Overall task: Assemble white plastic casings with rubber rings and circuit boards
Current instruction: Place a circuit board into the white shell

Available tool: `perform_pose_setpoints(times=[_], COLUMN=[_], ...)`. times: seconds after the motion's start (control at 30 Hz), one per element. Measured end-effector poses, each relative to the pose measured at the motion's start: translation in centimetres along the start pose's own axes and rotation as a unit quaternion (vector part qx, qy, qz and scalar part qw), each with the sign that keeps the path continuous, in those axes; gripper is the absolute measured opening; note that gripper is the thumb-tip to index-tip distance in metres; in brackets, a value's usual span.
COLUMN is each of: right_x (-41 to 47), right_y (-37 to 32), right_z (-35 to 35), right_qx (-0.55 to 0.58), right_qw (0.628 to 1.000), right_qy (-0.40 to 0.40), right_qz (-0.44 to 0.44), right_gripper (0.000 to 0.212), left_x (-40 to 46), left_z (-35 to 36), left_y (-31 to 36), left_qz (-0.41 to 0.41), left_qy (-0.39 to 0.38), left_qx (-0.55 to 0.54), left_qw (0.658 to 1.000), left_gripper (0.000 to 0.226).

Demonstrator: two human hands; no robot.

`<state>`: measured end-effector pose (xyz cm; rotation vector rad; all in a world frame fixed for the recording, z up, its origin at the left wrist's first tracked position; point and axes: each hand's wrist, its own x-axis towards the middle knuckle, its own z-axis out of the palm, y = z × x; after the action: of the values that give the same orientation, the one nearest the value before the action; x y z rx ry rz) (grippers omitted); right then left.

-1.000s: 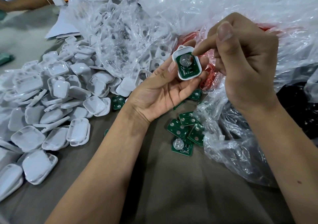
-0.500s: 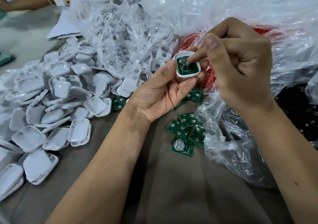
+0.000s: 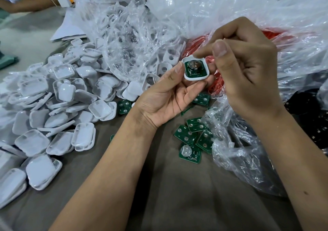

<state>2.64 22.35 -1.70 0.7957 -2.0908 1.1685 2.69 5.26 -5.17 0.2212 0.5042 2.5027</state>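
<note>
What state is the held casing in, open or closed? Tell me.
Open. The white casing in the left hand has no cover; its green circuit board shows inside.

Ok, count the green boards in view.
9 boards: one in the held casing; eight loose on the table; bags may hide more.

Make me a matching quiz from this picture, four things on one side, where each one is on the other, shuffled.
Things:
1. white casing
2. green circuit boards
3. pile of white shells
4. red rubber rings

Places:
A. inside a clear plastic bag
B. heaped at the left of the table
C. held in the left hand
D. loose on the table between the forearms

Pairs: 1-C, 2-D, 3-B, 4-A
</note>
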Motion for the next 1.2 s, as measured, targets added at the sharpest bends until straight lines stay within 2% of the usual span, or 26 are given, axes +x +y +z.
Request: perform_pose_setpoints(times=[0.27,0.57,0.9,1.03,1.2], right_x=[-0.09,-0.24,-0.35,-0.30,-0.17], right_y=[-0.10,0.31,0.80,0.71,0.35], right_z=[-0.03,0.24,0.32,0.28,0.16], right_qx=[-0.005,0.004,0.009,0.013,0.023], right_qw=[0.997,0.999,0.999,1.000,0.999], right_qy=[-0.069,-0.047,-0.031,-0.021,-0.015], right_qz=[0.034,0.014,0.001,-0.013,-0.039], right_gripper=[0.041,0.029,0.028,0.027,0.025], left_x=[-0.05,0.10,0.16,0.18,0.00], left_z=[-0.10,-0.26,-0.61,-0.75,-0.55], left_y=[0.10,0.19,0.29,0.28,0.35], left_qz=[0.006,0.027,0.031,0.040,0.035], left_qy=[0.006,0.030,0.035,0.029,0.009], left_qx=[0.032,0.020,0.053,0.080,0.061], left_qw=[0.999,0.999,0.997,0.996,0.997], left_gripper=[0.038,0.042,0.049,0.047,0.049])
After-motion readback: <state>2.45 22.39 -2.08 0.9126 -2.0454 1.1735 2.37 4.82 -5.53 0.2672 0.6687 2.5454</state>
